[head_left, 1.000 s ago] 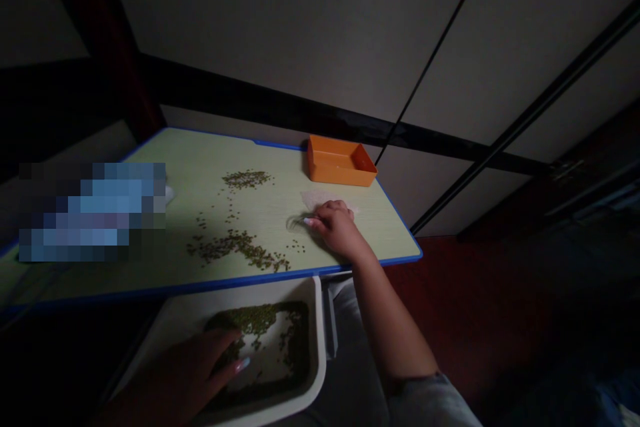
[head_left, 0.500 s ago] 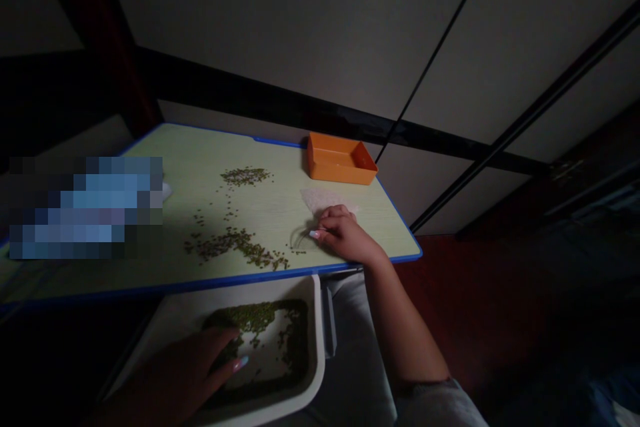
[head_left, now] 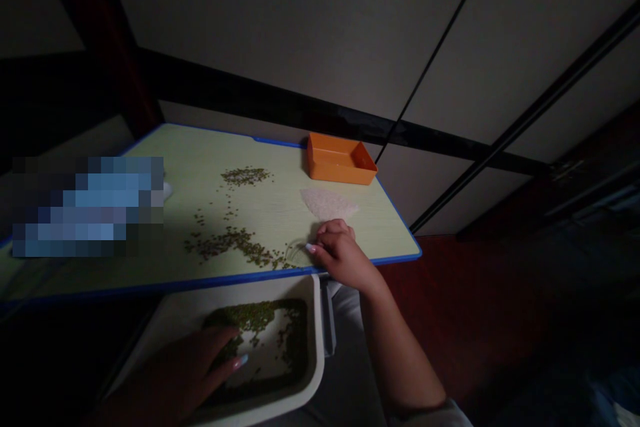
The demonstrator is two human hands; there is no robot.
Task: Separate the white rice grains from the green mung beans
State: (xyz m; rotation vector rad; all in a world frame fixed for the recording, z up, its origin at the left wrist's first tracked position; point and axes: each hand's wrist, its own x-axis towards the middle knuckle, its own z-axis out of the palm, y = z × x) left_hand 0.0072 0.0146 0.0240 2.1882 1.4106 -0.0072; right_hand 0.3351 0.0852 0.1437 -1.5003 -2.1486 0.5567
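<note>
My right hand (head_left: 337,252) is closed on a thin, see-through thing with a curved rim (head_left: 299,252), low over the table near its front edge. What kind of thing it is I cannot make out. Small green, bead-like pieces (head_left: 260,253) lie scattered beside that rim, in a loose band running left. Below the table edge, my left hand (head_left: 213,363) reaches into a white tub (head_left: 316,340), thumb and finger apart. Inside the tub, more green pieces (head_left: 255,315) are heaped along its sides, and part of the white bottom shows. The rest of the left hand is in shadow.
An orange open box (head_left: 343,170) stands at the table's back right corner. In front of it lies a pale, fan-shaped patch (head_left: 327,203). Farther back is another green pile (head_left: 246,176). A blurred-out bluish shape (head_left: 95,207) covers the left end. Blue edging rims the table (head_left: 200,140).
My right hand has moved toward the table's front edge with the see-through thing, uncovering more of the pale patch. Its rim now meets the right end of the green band. My left hand has stayed put.
</note>
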